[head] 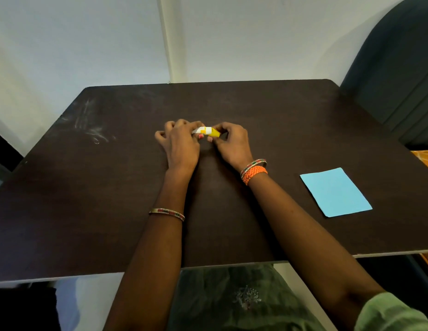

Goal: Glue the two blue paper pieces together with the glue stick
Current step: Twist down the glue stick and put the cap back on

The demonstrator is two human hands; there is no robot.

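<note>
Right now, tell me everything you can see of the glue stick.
The glue stick is a small tube, white with yellow patches on the body and a solid yellow end on the right; it looks like plastic. It lies roughly level, held just above the middle of the dark table. The left hand grips the white body and hides its left end; the right hand pinches the yellow end. Whether the cap is on or off cannot be told. It is well clear of the blue paper.

No text can be read anywhere; the glue stick (207,132) bears a white-and-yellow label, perhaps printed, but too blurred.
</note>
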